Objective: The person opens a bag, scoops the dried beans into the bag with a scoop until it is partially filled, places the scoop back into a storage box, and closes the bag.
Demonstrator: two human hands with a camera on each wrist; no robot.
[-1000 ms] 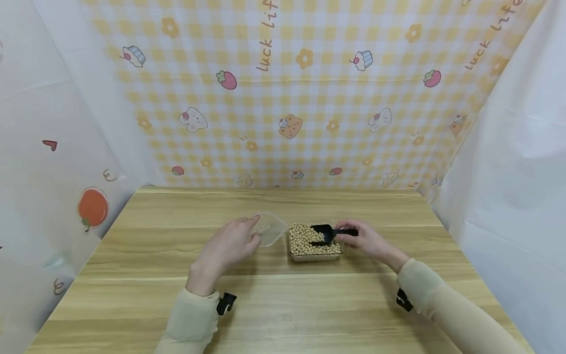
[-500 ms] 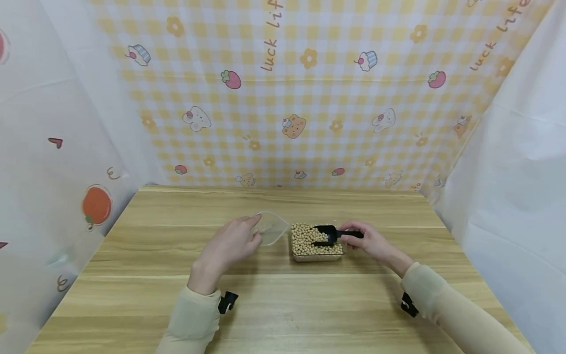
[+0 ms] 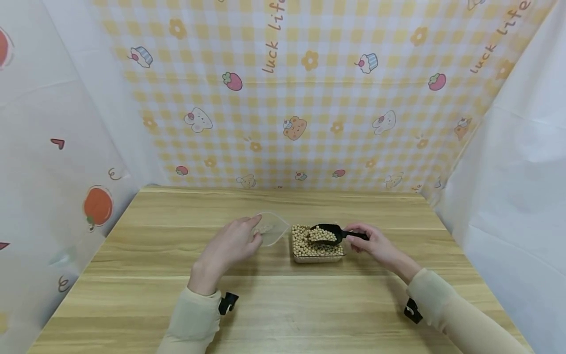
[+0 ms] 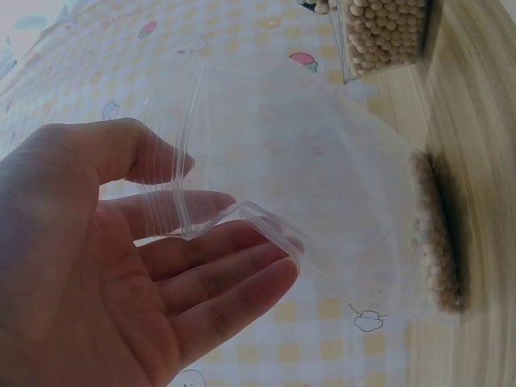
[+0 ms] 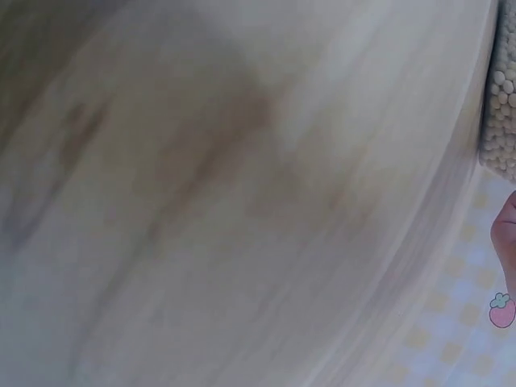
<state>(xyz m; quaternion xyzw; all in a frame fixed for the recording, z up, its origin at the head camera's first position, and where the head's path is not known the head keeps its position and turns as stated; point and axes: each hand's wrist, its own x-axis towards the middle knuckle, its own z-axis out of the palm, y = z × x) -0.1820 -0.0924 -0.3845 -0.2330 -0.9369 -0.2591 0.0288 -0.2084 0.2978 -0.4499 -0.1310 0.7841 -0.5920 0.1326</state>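
My left hand (image 3: 227, 248) pinches the mouth of a clear zip bag (image 3: 276, 231) between thumb and forefinger. In the left wrist view the bag stands upright on the table, its mouth spread, with a small heap of soybeans (image 4: 435, 242) at its bottom. My right hand (image 3: 373, 244) grips the handle of a black scoop (image 3: 337, 231), which carries a load of soybeans. Directly under the scoop is a clear rectangular box (image 3: 317, 259) full of soybeans, just right of the bag. Only a sliver of the right hand shows in the right wrist view.
Bag and box stand on a wood-grain table (image 3: 283, 309). Behind the table's far edge hangs a yellow checked cloth (image 3: 261, 108). White sheets (image 3: 508, 162) close off both sides.
The scoop has come up out of the soybeans with a load on it, and its blade has levelled. My right hand has shifted slightly right. The left hand and bag hold still.
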